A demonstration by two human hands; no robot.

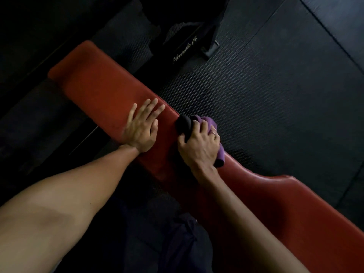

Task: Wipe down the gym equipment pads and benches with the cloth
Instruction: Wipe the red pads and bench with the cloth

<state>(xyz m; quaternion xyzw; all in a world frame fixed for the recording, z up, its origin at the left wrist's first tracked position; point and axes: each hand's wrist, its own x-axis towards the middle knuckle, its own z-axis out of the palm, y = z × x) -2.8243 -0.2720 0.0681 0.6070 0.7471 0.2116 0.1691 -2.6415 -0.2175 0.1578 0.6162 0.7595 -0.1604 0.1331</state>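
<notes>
Cloth (212,122) — bunched in right hand (199,147), atop bench (98,85)

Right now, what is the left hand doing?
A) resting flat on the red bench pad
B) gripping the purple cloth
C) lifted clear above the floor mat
A: the left hand lies with fingers spread on the red bench pad, while the right hand grips the purple cloth.

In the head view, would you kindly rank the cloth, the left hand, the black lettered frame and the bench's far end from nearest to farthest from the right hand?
1. cloth, gripped in the right hand.
2. left hand, resting flat beside it.
3. black lettered frame, on the floor beyond.
4. bench's far end, upper left.
</notes>
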